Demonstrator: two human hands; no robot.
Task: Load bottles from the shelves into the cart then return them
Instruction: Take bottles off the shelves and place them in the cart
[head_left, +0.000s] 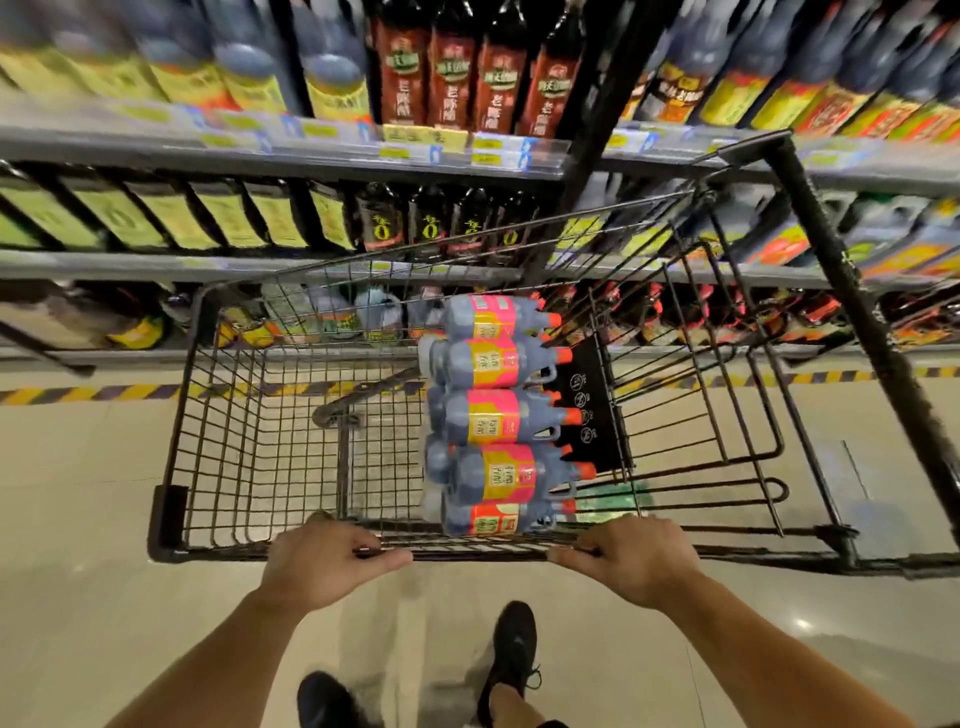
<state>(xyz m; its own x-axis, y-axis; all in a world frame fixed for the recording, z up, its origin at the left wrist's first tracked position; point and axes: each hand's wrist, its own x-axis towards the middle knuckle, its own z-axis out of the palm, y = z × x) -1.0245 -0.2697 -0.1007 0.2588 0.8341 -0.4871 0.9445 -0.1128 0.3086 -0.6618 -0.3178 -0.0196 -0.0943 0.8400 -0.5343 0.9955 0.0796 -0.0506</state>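
Observation:
A black wire shopping cart stands in front of me, side-on to the shelves. Several dark bottles with pink-and-yellow labels and orange caps lie on their sides in a row in the right part of its basket. My left hand grips the near rim of the basket, fingers curled over the wire. My right hand grips the same rim further right. The shelves beyond the cart hold rows of dark sauce bottles.
The cart's handle bar and folded child seat lie to the right. A yellow-and-black striped line runs along the floor at the shelf base. My two black shoes stand on the pale tiled floor below the cart.

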